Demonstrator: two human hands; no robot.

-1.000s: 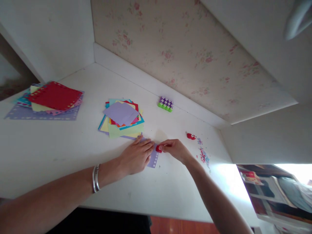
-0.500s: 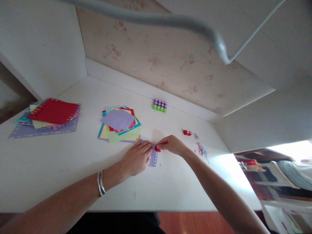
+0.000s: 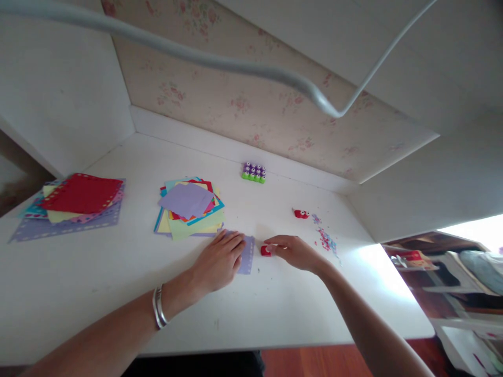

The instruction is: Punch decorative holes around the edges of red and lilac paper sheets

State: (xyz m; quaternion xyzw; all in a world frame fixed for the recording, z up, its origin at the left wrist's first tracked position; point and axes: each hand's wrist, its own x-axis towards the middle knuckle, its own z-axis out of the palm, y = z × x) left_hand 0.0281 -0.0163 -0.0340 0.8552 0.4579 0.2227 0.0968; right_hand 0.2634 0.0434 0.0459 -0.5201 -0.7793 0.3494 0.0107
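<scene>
A sheet of purple paper (image 3: 247,255) lies on the white desk, with a row of small punched holes along its right edge. My left hand (image 3: 222,258) rests flat on its left part, fingers stretched out, covering much of it. Just right of the sheet, my right hand (image 3: 294,252) pinches a small red craft punch (image 3: 265,251) with thumb and fingertips. A narrow gap separates the punch from the paper. Part of the punch is hidden by the fingers.
Coloured paper sheets (image 3: 186,201) lie in a pile behind my left hand. Punched sheets (image 3: 82,193) are stacked at far left. Purple and green stampers (image 3: 253,172) stand near the wall. Other red punches (image 3: 301,213) and paper confetti (image 3: 324,239) lie to the right.
My right hand has drawn the red craft punch off the paper's right edge, moving it right and slightly nearer me. My left hand stays on the sheet. The view has shifted a little.
</scene>
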